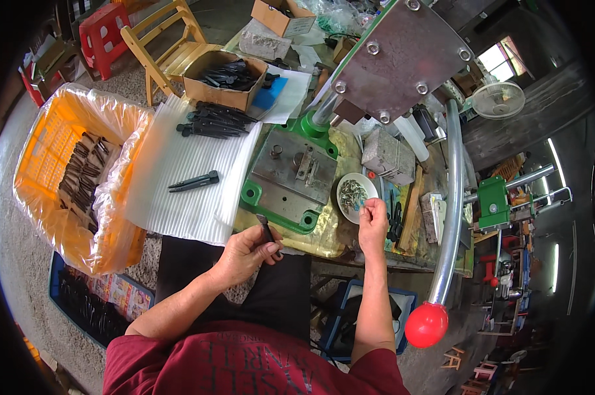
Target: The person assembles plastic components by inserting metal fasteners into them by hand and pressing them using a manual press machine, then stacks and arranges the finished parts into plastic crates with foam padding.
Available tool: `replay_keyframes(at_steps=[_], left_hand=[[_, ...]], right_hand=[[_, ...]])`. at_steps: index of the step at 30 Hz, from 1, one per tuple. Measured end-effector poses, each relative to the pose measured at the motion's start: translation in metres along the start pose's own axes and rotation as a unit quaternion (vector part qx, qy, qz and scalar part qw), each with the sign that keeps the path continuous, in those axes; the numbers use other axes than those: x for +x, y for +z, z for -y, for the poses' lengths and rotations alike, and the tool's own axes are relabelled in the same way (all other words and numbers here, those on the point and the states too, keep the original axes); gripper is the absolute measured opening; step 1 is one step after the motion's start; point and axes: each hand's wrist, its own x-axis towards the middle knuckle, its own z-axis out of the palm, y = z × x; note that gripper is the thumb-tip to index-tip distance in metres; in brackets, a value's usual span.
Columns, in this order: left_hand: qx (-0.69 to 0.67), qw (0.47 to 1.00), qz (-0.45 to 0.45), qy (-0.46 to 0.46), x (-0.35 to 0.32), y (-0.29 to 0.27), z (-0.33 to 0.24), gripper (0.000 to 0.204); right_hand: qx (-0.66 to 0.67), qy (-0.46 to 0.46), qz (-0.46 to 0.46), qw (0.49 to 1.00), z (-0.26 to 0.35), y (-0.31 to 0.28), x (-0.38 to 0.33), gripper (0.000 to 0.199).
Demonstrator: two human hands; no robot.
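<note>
My left hand (252, 251) grips a slim dark tool part (265, 228) upright, in front of the green press base's near edge. My right hand (373, 222) is at the near right rim of a white bowl (341, 189) of small metal pins (352, 193), thumb and fingers pinched together. Whatever is between those fingertips is too small to make out. Between the hands and beyond them lies the press's steel plate (291, 168), with a small fixture block (307, 164) bolted on it. A black two-pronged tool (193, 182) rests on the white foam sheet (198, 210) to the left.
Several black tools (216, 120) lie piled before a cardboard box (241, 99) of similar ones. A plastic-lined orange crate (136, 230) stands left. Overhead hangs the press head (402, 59); its long lever with a red knob (426, 324) reaches down at right. A concrete block (388, 156) sits behind the bowl.
</note>
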Motion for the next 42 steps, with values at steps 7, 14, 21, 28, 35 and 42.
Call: replay_keyframes(at_steps=[7, 14, 21, 28, 35, 42], left_hand=[[-0.015, 1.000, -0.002, -0.006, 0.007, 0.003, -0.012, 0.014], [-0.116, 0.993, -0.008, -0.001, 0.009, 0.010, -0.020, 0.015], [-0.222, 0.975, -0.027, 0.016, 0.004, 0.012, -0.021, 0.016], [-0.246, 0.968, -0.040, 0.021, -0.001, 0.011, -0.021, 0.016], [-0.230, 0.972, -0.045, 0.018, -0.004, 0.011, -0.020, 0.015], [-0.203, 0.976, -0.061, 0.041, -0.004, 0.014, -0.017, 0.012]], right_hand=[[0.345, 0.037, 0.086, 0.934, 0.045, 0.012, -0.031, 0.020], [0.465, 0.049, 0.160, 0.870, 0.079, 0.034, -0.064, 0.024], [0.479, 0.081, 0.192, 0.853, 0.098, 0.048, -0.082, 0.023], [0.474, 0.072, 0.210, 0.852, 0.103, 0.050, -0.086, 0.024], [0.455, 0.073, 0.214, 0.861, 0.106, 0.050, -0.087, 0.025], [0.465, 0.084, 0.184, 0.862, 0.105, 0.057, -0.092, 0.025]])
